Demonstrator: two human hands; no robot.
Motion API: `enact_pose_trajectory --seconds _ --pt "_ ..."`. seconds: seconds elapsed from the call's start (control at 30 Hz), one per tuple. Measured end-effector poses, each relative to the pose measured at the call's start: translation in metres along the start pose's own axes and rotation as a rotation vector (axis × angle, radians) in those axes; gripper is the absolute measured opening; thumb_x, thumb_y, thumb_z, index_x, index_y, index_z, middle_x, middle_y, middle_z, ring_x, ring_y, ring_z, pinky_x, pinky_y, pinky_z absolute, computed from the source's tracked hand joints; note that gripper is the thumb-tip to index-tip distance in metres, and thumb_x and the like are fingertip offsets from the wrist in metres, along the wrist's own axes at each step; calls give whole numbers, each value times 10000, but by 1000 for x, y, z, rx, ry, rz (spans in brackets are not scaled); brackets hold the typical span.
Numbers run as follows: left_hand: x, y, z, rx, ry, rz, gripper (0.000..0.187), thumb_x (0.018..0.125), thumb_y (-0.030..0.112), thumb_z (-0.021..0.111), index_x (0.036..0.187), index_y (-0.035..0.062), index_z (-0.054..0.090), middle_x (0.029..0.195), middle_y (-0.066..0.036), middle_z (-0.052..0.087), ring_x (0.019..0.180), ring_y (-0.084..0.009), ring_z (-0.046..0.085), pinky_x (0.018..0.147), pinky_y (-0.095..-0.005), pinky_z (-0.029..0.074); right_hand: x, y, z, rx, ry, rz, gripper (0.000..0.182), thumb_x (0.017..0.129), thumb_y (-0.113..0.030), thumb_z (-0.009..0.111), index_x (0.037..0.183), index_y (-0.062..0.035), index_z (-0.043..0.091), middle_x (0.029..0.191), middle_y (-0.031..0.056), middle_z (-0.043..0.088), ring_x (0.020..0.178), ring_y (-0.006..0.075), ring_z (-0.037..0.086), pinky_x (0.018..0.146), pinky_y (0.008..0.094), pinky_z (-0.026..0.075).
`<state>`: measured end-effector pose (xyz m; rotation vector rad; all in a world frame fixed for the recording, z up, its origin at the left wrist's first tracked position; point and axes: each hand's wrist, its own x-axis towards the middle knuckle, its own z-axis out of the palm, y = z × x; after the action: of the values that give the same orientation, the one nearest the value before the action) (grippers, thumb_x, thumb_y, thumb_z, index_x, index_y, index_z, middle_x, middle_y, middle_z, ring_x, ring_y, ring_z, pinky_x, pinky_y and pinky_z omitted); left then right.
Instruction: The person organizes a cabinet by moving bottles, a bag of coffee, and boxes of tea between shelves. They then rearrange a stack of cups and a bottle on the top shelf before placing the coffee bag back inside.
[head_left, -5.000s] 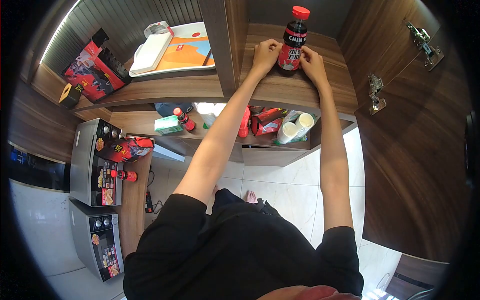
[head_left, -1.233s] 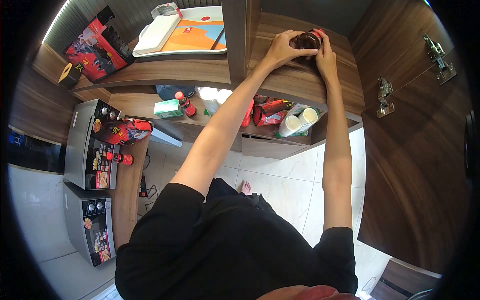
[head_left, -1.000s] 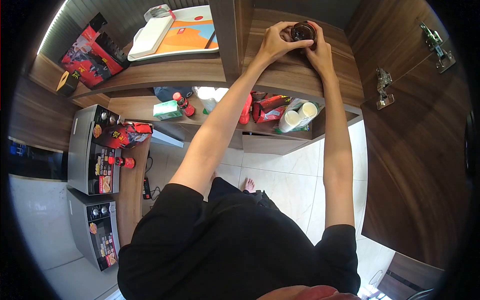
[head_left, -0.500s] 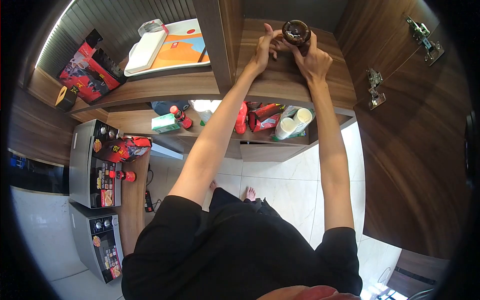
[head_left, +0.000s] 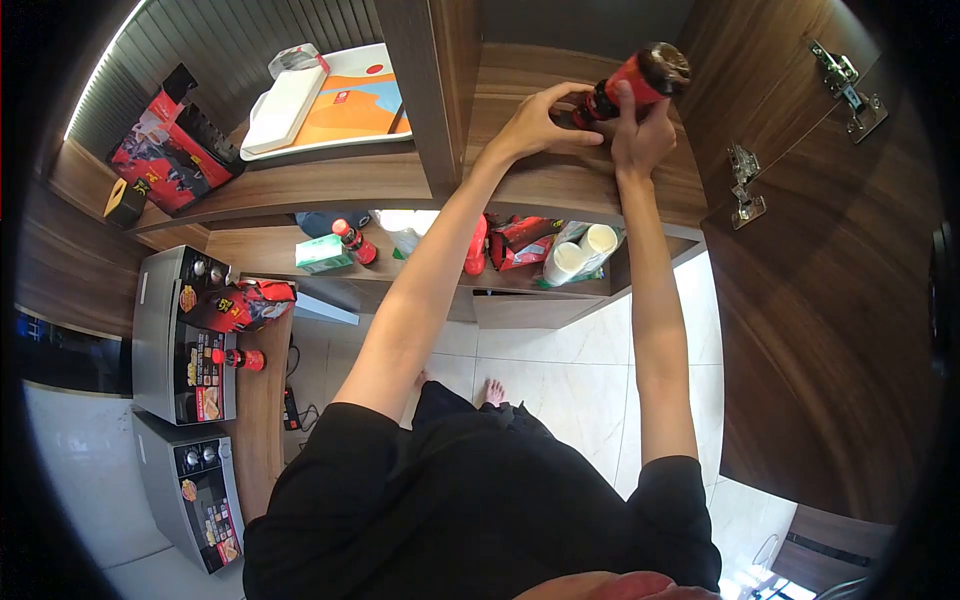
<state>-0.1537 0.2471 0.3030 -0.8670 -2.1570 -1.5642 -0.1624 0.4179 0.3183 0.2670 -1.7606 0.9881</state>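
The dark plastic sauce bottle with the red label (head_left: 632, 82) is tipped over on its side, up in the far right part of the brown wooden cupboard shelf (head_left: 585, 180). Its bottom points up and to the right, and its neck points down toward the left.

The left hand (head_left: 535, 122) is curled around the neck end, with the fingers pinching the cap side. The right hand (head_left: 640, 135) is wrapped around the middle of the bottle, on the red label, with one finger lying over the top.

The bottle looks full and dark, so it is probably a bit heavy. The plastic is stiff and smooth, so it may slip. The label part in the middle looks like the best place to hold it, with the other hand helping at the neck.

On the lower shelf sit red snack bags (head_left: 520, 240) and a stack of white paper cups (head_left: 575, 255).
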Motion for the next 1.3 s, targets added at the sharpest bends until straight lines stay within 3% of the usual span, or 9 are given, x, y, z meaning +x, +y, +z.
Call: enact_pose_trajectory --seconds 0.07,0.17,0.3,0.5,0.7,0.73,0.9,1.13,1.3 --pt "2 7 -3 -7 6 -47 663 677 362 891 1236 93 657 1166 -81 691 1081 -211 651 940 -349 502 -1 8 1 134 -63 163 628 894 -607 607 1140 -29 605 852 170 722 821 360 711 736 436 518" --pt "2 3 -3 47 54 -88 634 659 360 895 1200 109 680 1075 -69 725 988 -211 688 920 -358 518 -1 12 2 162 -82 115 610 898 -555 638 1193 -25 569 890 174 722 845 355 711 731 412 520" --pt "1 0 -1 97 80 -133 526 741 300 849 1204 120 676 1037 -54 748 926 -165 715 824 -303 526 1 -1 1 312 -146 85 595 893 -475 685 1236 -19 519 883 170 715 806 324 705 724 396 519" --pt "1 -3 -1 256 57 -115 436 793 263 806 1162 81 662 1008 -76 754 914 -195 736 824 -302 539 -2 3 4 270 -299 72 573 870 -454 723 1197 -35 511 895 141 693 759 276 675 722 386 518" --pt "-2 -2 -2 111 102 -122 419 798 243 799 1141 58 645 985 -96 752 924 -215 734 857 -320 532 2 -13 1 214 -400 36 525 881 -465 704 1160 -57 525 939 120 627 756 263 650 690 399 503" --pt "-2 -1 -1 153 132 -103 443 752 232 831 1114 42 659 905 -109 757 887 -200 740 834 -326 540 2 -11 2 200 -412 10 513 889 -464 694 1157 -57 533 942 113 598 746 266 640 683 402 499" --pt "-4 2 -3 55 108 -151 457 759 224 826 1132 29 648 912 -121 752 856 -203 737 800 -331 542 0 -7 5 176 -441 -62 457 921 -455 654 1121 -52 573 961 95 483 716 278 603 663 412 486" --pt "-1 -8 -2 115 144 -45 510 757 252 839 1159 11 639 939 -132 746 864 -221 729 811 -347 546 -1 -8 6 156 -451 -13 442 926 -450 648 1125 -58 598 960 96 496 714 252 606 668 396 487" --pt "-1 -11 -1 31 128 -106 532 753 261 845 1167 -4 639 961 -141 742 894 -219 719 836 -352 545 -1 -9 6 161 -460 -2 438 924 -449 649 1127 -63 611 967 96 501 712 251 606 669 393 487"
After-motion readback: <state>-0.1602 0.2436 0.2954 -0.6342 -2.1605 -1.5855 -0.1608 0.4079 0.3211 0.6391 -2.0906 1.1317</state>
